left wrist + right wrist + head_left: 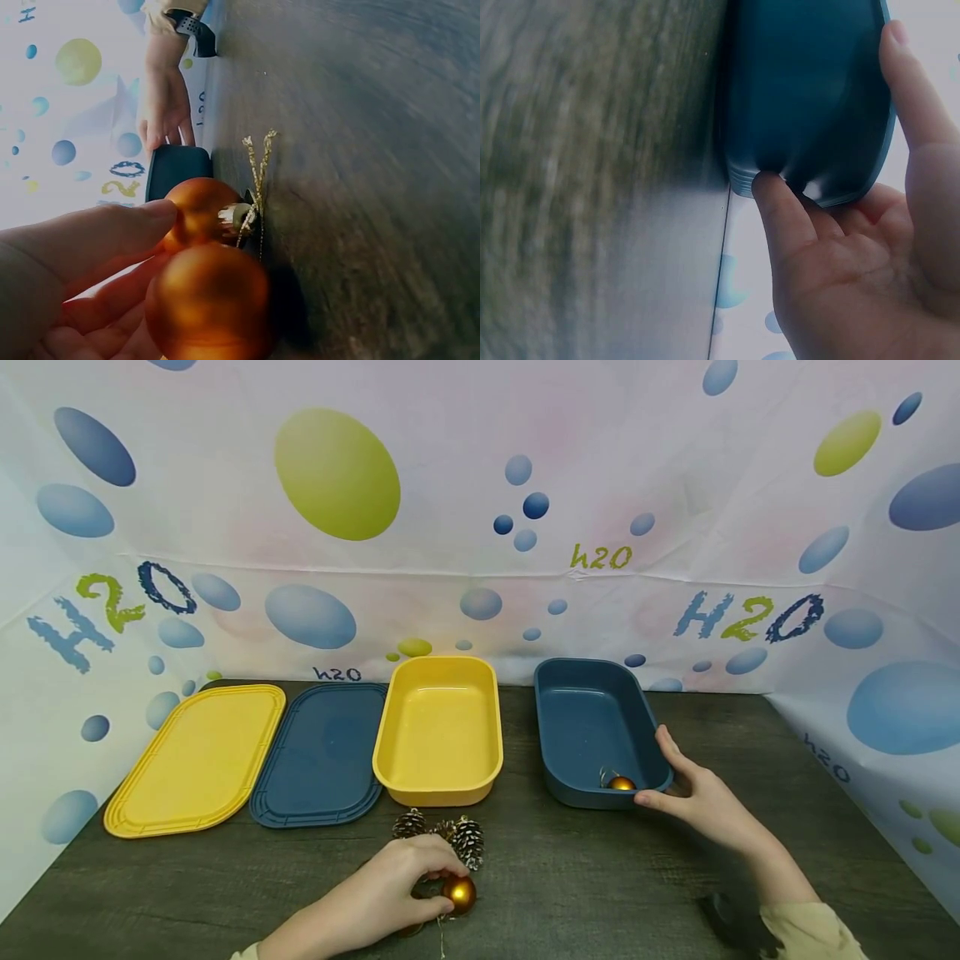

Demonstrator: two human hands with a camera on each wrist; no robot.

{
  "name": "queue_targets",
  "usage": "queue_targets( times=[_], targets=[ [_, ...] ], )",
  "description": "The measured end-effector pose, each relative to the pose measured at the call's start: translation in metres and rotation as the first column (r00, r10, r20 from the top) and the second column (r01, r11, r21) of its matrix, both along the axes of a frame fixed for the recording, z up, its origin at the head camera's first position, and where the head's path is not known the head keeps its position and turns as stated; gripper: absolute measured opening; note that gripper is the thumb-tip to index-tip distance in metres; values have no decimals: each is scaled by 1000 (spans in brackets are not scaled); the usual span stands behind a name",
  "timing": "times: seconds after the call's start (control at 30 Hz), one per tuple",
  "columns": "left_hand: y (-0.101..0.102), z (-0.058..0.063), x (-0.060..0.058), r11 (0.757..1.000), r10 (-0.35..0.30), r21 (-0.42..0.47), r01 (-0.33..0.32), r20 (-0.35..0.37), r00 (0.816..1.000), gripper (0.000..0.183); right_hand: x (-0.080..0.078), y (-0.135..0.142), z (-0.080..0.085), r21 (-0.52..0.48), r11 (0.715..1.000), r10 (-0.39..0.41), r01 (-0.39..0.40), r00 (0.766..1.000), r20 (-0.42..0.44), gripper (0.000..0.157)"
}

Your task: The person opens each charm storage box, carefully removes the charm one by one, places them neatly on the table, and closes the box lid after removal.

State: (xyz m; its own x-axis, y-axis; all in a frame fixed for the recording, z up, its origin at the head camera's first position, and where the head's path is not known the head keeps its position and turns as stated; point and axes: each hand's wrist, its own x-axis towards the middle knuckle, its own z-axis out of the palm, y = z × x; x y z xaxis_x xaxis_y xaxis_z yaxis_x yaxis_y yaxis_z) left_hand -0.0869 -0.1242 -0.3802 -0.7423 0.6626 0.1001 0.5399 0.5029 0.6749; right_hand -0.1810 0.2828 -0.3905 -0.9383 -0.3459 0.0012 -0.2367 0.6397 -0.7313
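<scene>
My left hand (386, 885) pinches a shiny orange Christmas ball (461, 894) between thumb and fingers, low over the table. A gold cord (259, 176) is tied at the ball's cap. Closer to the left wrist camera is a second orange ball (210, 300), mostly hidden under the hand in the head view. Several frosted pine cones (469, 842) lie just beyond those fingers. My right hand (708, 802) holds the near right corner of a blue container (558, 727), thumb at the front rim and fingers along the side. Inside that container lies another orange ball (621, 783).
A yellow container (438, 797) stands left of the blue one, with a gap between them. Farther left lie a blue lid (322, 752) and a yellow lid (198, 760) flat on the dark table (585, 877). A printed backdrop (450, 460) closes off the back and sides.
</scene>
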Motion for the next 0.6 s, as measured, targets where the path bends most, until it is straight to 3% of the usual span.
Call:
queue_targets(
  times=[0.23,0.6],
  targets=[
    [0,4,0,1000,0,12,1,-37,999,22,0,-1,0,-2,1000,-2,2,1000,2,94],
    [3,27,-7,999,45,28,-43,-60,997,23,0,0,1,-9,1000,5,-5,1000,2,95]
  ],
)
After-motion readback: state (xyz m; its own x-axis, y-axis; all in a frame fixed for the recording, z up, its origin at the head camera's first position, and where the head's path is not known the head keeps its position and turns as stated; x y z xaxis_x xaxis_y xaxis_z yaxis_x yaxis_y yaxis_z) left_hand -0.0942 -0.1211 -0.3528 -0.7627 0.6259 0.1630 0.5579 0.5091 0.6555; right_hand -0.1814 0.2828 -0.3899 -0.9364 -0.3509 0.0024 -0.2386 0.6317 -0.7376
